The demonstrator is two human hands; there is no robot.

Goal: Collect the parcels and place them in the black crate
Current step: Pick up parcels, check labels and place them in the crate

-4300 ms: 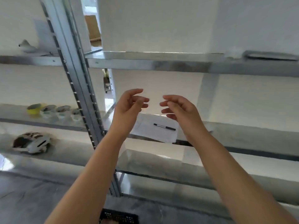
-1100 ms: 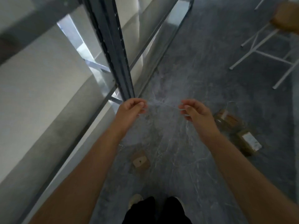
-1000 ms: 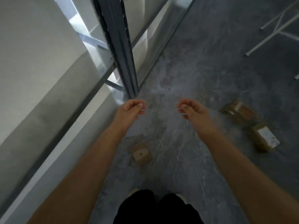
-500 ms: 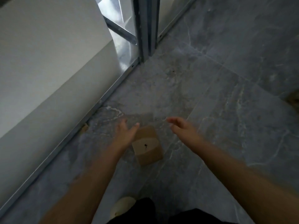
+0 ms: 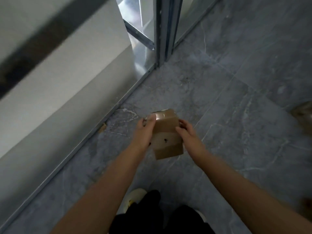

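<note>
A small brown cardboard parcel [image 5: 166, 132] with a white label and clear tape sits between my two hands, low over the grey floor. My left hand [image 5: 144, 133] grips its left side, fingers curled over the taped far corner. My right hand [image 5: 188, 134] grips its right side with fingers wrapped on the edge. Whether the parcel still touches the floor is unclear. Another brown parcel [image 5: 303, 115] shows blurred at the right edge. The black crate is out of view.
A metal shelf frame [image 5: 163, 29] stands upright ahead, with a low metal shelf edge [image 5: 70, 149] running diagonally along the left. Grey tiled floor [image 5: 236, 81] spreads to the right. My shoes and dark trousers [image 5: 152, 215] are at the bottom.
My view swung from the shelves down to the floor. Both hands dropped to the small parcel and closed on its sides; half a second ago they were open beside it.
</note>
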